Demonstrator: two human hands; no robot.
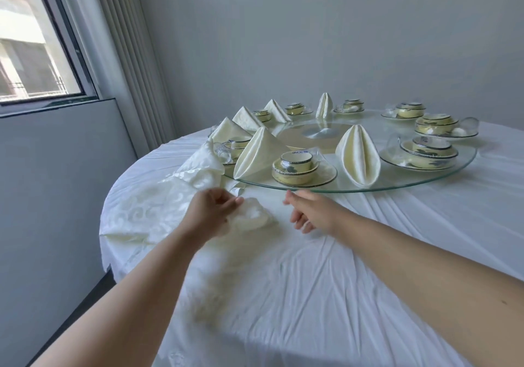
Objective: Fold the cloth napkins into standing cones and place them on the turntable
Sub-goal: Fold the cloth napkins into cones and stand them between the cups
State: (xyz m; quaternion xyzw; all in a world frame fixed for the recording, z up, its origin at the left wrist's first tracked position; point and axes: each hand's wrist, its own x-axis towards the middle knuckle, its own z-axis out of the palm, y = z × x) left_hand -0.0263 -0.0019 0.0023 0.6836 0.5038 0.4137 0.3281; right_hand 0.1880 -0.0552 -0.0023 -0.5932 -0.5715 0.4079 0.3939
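A glass turntable sits on the round white-clothed table and carries several cream napkins folded into standing cones, the nearest two being the left cone and the right cone. A pile of unfolded cream patterned napkins lies at the table's left edge. My left hand pinches a loose napkin at the pile's right end. My right hand hovers just below the turntable's near rim, fingers loosely curled, holding nothing.
Several yellow cup-and-saucer sets stand on the turntable, one between the two near cones and another to the right. A metal hub marks its middle. The table stands beside a wall, curtain and window on the left.
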